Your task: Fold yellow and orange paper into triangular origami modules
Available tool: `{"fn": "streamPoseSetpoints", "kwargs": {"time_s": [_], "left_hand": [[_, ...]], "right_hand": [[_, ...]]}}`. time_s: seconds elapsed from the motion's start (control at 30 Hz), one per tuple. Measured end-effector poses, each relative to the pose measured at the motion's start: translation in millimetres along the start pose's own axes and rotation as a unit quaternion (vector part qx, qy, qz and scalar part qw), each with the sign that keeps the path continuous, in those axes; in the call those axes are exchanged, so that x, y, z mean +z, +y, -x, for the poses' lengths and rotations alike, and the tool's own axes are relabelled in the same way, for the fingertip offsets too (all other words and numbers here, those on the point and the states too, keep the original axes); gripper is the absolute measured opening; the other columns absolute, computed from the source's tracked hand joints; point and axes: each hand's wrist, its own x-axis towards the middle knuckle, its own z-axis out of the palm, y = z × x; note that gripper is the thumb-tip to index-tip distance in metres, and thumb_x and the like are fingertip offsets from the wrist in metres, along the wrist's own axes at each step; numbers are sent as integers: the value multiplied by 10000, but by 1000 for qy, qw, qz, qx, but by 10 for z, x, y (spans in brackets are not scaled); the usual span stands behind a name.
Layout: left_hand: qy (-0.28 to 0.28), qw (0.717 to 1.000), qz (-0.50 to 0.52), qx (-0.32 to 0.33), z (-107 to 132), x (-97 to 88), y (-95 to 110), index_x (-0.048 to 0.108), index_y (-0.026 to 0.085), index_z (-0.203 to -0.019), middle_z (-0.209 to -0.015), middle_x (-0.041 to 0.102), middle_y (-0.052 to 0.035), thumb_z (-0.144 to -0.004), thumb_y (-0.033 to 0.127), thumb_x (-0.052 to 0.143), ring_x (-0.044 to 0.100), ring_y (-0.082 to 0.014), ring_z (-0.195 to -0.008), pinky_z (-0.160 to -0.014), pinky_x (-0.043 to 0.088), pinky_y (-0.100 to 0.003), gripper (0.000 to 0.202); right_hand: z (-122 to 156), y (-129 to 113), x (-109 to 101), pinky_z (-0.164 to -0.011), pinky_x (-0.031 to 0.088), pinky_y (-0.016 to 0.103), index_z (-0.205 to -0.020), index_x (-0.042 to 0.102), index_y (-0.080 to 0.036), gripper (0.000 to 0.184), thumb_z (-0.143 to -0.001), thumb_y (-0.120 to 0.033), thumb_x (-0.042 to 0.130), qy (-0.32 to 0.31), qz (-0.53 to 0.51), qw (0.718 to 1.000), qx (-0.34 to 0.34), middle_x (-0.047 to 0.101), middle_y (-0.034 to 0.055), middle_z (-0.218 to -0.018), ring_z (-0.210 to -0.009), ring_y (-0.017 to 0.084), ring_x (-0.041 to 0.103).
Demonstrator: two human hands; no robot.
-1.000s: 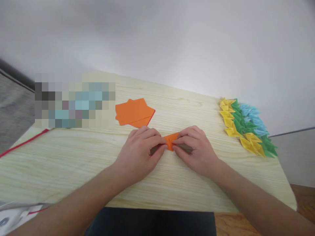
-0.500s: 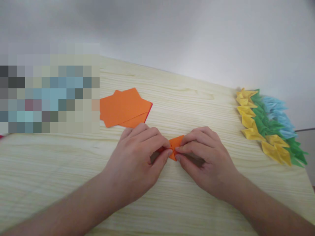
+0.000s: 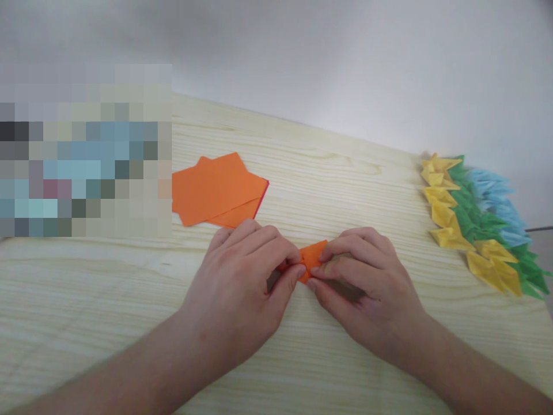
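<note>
Between my two hands, just above or on the table, is a small folded piece of orange paper [image 3: 314, 252]. My left hand [image 3: 250, 271] pinches its left side between thumb and index finger, and those fingers cover much of it. On the other side, my right hand [image 3: 367, 276] grips the paper with thumb and fingertips. Both hands' fingertips nearly meet at the paper's middle. Beyond my left hand lie loose sheets of orange paper [image 3: 216, 187], overlapping one another, with a red edge showing at their right.
Folded paper figures stand in rows at the table's right end: yellow ones [image 3: 444, 216], green ones [image 3: 475, 210] and light blue ones [image 3: 496, 190]. A pixelated patch hides the far left. The pale wood-grain table [image 3: 108, 300] meets a white wall behind.
The view has shifted slightly, so the paper figures sit a little further right. Both hands keep their pinch on the orange paper, with only tiny finger movement.
</note>
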Motion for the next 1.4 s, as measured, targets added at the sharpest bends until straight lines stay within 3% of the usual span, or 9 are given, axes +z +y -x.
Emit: {"fn": "streamPoseSetpoints", "kwargs": {"time_s": [0.2, 0.33, 0.5, 0.9, 1.27, 1.4], "left_hand": [[9, 1000, 3, -10, 5, 3, 4, 641, 246, -877, -838, 657, 2, -918, 259, 698, 559, -233, -866, -765, 362, -404, 71], [14, 1000, 4, -11, 4, -8, 8, 648, 251, -885, -842, 658, 6, -921, 257, 697, 559, -234, -873, -767, 362, -402, 61], [11, 1000, 15, -9, -3, -30, 9, 673, 248, -826, -857, 681, 6, -922, 257, 699, 571, -225, -880, -781, 374, -401, 101], [46, 999, 20, 16, 65, -72, -34, 741, 269, -919, -911, 709, 12, -927, 248, 697, 594, -198, -898, -818, 408, -389, 49], [29, 999, 34, 20, 85, -94, -79, 765, 309, -911, -896, 714, 26, -938, 256, 703, 590, -191, -888, -815, 406, -386, 86], [33, 999, 25, 20, 95, -92, -82, 761, 302, -907, -903, 713, 24, -940, 251, 699, 593, -201, -910, -824, 409, -398, 88]], "right_hand": [[24, -7, 5, -882, 512, 483, -926, 756, -277, 62, -895, -234, 787, -14, 9, 1000, 7, 772, 27, -1023, -972, 254, 654], [46, 0, 12, -910, 509, 479, -1072, 777, -293, 198, -889, -221, 791, -18, 15, 1000, -3, 764, 24, -1055, -1000, 251, 648], [50, -3, 16, -925, 500, 482, -1078, 791, -300, 196, -897, -224, 780, -19, 20, 1000, -2, 757, 21, -1058, -1019, 251, 640], [48, -13, 30, -936, 501, 480, -1174, 756, -299, 296, -893, -206, 770, -16, 17, 1000, 2, 758, 22, -1067, -1022, 254, 649], [58, -40, 44, -964, 502, 494, -1218, 748, -288, 370, -858, -207, 787, -10, 27, 1000, 2, 747, 34, -1085, -1043, 264, 649], [61, -37, 42, -958, 499, 489, -1187, 765, -306, 315, -884, -220, 774, -16, 30, 999, -7, 736, 33, -1082, -1054, 263, 643]]}}
